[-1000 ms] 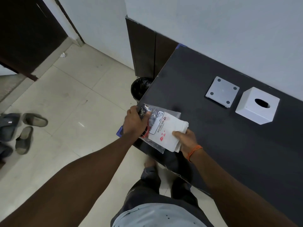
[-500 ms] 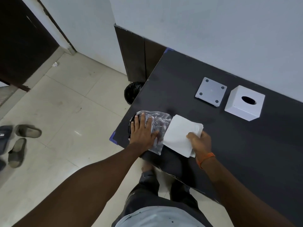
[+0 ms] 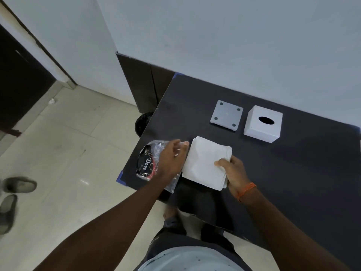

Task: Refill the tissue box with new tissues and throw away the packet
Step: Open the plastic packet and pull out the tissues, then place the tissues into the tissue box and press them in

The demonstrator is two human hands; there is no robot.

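Observation:
A white stack of tissues lies on the black table, fully out of its wrapper. My right hand pinches the stack's right edge. The clear plastic packet, with black and red print, lies crumpled at the table's left front corner. My left hand rests on the packet with fingers spread, its fingertips beside the stack. The white tissue box with an oval slot stands at the back of the table. Its grey base plate lies to the left of the box.
A black-lined bin stands on the floor beside the table's left edge, partly hidden by it. Dark cabinets stand against the wall behind. Slippers lie on the tiled floor at far left.
The tissue stack came fully out of the packet and moved right on the table. My left hand flattened the empty packet at the table corner.

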